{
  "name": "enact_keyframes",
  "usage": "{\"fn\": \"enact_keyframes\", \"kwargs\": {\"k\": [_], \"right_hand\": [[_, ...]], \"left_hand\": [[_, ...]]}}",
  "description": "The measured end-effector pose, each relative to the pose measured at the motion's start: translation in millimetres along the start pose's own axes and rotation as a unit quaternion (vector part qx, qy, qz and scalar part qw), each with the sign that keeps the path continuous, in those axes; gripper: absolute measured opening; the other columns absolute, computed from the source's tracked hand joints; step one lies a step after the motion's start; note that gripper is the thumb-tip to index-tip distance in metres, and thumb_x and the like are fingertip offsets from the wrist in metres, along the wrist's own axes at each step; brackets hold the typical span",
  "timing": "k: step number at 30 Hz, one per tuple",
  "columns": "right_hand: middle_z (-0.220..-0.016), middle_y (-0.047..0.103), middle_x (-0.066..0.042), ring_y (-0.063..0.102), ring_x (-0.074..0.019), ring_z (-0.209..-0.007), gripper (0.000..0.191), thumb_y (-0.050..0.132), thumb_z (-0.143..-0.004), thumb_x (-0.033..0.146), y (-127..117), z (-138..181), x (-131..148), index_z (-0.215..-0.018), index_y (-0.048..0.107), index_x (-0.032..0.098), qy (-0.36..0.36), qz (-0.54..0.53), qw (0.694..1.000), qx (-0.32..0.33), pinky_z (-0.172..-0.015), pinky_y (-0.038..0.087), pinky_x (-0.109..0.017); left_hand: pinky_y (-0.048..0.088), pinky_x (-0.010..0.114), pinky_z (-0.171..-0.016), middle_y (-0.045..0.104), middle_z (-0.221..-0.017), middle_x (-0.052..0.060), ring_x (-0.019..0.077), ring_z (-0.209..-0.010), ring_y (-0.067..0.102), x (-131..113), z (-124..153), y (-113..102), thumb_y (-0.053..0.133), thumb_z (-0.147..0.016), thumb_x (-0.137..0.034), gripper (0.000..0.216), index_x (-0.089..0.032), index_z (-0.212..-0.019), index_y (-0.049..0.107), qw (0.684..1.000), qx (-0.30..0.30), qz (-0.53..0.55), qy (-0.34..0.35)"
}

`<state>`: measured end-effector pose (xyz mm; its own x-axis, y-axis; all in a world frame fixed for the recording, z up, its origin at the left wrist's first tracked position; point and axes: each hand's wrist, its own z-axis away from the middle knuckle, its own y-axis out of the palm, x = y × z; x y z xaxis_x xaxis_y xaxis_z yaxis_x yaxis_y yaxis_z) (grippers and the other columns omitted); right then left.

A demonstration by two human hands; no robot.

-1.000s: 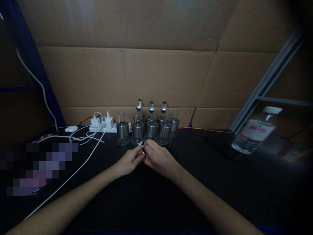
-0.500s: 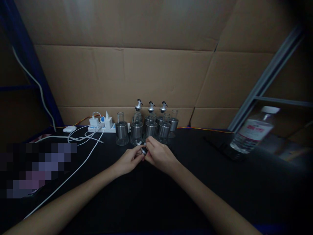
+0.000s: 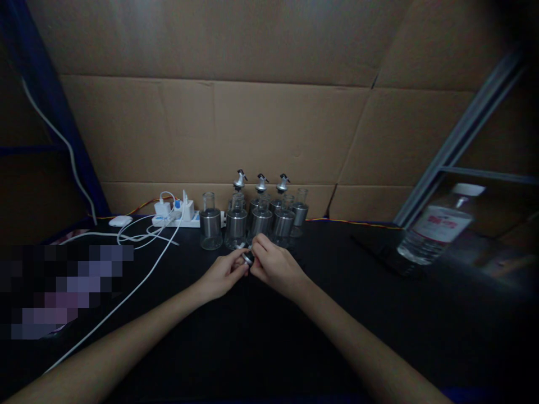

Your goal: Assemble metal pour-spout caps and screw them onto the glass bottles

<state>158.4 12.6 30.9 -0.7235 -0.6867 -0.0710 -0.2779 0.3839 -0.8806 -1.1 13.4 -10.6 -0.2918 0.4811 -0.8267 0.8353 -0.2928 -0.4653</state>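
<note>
My left hand (image 3: 222, 275) and my right hand (image 3: 273, 266) meet over the black table (image 3: 261, 348), both pinching a small metal pourer cap (image 3: 246, 257) between the fingertips. Most of the cap is hidden by my fingers. Just behind my hands stands a cluster of several glass bottles with steel sleeves (image 3: 252, 221). Three of them at the back carry metal pourer spouts (image 3: 261, 182); the front ones have open necks.
A white power strip (image 3: 177, 216) with plugs and white cables (image 3: 138, 264) lies at the back left. A plastic water bottle (image 3: 435, 224) stands at the right. Cardboard sheets (image 3: 261, 129) wall off the back; a metal frame bar (image 3: 467, 134) slants on the right.
My hands stay together on the cap, with only small finger shifts. The view has drifted slightly.
</note>
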Motion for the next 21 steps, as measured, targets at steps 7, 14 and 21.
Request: {"fn": "enact_keyframes", "kwargs": {"k": [7, 14, 21], "right_hand": [[-0.093, 0.046, -0.006, 0.046, -0.0161, -0.086, 0.006, 0.048, -0.07, 0.012, -6.4, 1.5, 2.5, -0.075, 0.046, 0.016, -0.021, -0.093, 0.995, -0.022, -0.071, 0.04, -0.028], [-0.104, 0.044, -0.006, 0.042, -0.0182, -0.098, 0.013, 0.06, -0.069, 0.022, -0.3, 1.2, -8.0, -0.076, 0.051, 0.018, -0.009, -0.179, 0.984, -0.015, -0.078, 0.035, -0.033], [-0.094, 0.046, -0.003, 0.043, -0.0171, -0.091, 0.013, 0.064, -0.066, 0.026, -3.5, 2.4, -14.1, -0.064, 0.054, 0.017, -0.017, -0.178, 0.983, 0.032, -0.074, 0.035, -0.031]], "left_hand": [[0.032, 0.019, -0.053, 0.05, -0.068, 0.0, 0.0086, -0.058, 0.043, -0.9, 0.8, -1.5, 0.041, -0.081, -0.026, 0.036, -0.009, -0.112, 0.043, 1.0, -0.009, 0.02, 0.004], [0.031, 0.018, -0.05, 0.047, -0.065, -0.002, 0.0077, -0.054, 0.039, 2.6, 0.6, -1.0, 0.041, -0.081, -0.027, 0.036, -0.01, -0.113, 0.041, 1.0, 0.004, -0.002, 0.01], [0.033, 0.019, -0.053, 0.051, -0.069, -0.001, 0.0088, -0.056, 0.042, 0.2, 1.4, -3.9, 0.039, -0.082, -0.025, 0.035, -0.013, -0.114, 0.042, 0.997, 0.029, -0.053, 0.04]]}}
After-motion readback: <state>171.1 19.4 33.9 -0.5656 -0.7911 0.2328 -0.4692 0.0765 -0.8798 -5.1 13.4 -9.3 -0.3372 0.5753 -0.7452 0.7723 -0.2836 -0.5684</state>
